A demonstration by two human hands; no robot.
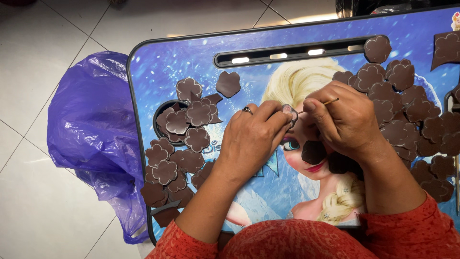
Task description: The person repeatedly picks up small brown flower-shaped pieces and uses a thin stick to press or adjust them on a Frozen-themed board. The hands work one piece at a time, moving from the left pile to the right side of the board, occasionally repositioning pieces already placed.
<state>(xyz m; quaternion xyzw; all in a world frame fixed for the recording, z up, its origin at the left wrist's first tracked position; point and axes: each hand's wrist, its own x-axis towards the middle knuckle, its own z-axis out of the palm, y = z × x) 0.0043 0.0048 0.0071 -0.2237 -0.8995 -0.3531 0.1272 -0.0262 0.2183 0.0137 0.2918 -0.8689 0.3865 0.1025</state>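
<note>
My left hand (251, 136), with a ring on one finger, pinches a small round flower-shaped piece (289, 111) at its fingertips. My right hand (342, 120) holds a thin wooden stick (329, 101) whose tip meets that piece. Both hands hover over a blue lap table (163, 64) printed with a cartoon figure. A pile of dark brown flower-shaped cutouts (179, 153) lies to the left of my left hand. A bigger heap of the same cutouts (407, 110) spreads to the right of my right hand. One dark piece (314, 152) lies under my right hand.
A crumpled purple plastic bag (91, 134) sits on the white tiled floor (43, 211) left of the table. The table has a long slot (287, 52) near its far edge and a round cup recess (165, 117) holding cutouts. My red sleeves (335, 237) fill the bottom.
</note>
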